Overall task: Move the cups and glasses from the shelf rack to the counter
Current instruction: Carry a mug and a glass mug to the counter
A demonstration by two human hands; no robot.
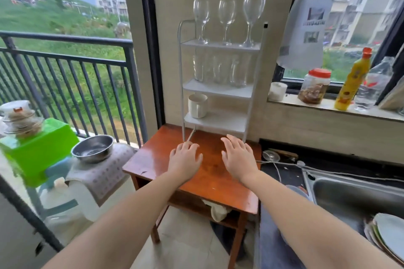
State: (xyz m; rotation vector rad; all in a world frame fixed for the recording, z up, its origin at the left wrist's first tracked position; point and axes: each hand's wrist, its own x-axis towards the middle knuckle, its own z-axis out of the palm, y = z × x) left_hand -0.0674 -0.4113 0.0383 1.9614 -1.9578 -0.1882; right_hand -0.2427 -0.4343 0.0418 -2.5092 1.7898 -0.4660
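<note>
Both hands, left hand [185, 158] and right hand [238, 157], hover flat with fingers spread and holding nothing, while beyond the fingertips the white rack [218, 88] carries wine glasses [227, 20], tumblers [219, 70] and a cup [197, 105].

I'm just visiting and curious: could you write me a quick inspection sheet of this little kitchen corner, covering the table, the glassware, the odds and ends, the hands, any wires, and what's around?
Surface: wooden table, glossy, bearing the white shelf rack.
Job's things: three wine glasses upright on the top shelf; clear tumblers on the middle shelf; one white cup on the bottom shelf, left side.
Clutter: cloth on the table's lower shelf; red-lidded jar, yellow bottle and another white cup on the windowsill.
Hands: left hand and right hand open over the table, fingers spread, holding nothing.
Cables: a white cord along the sink's edge.
Surroundings: steel bowl, green box, balcony railing, sink.
</note>
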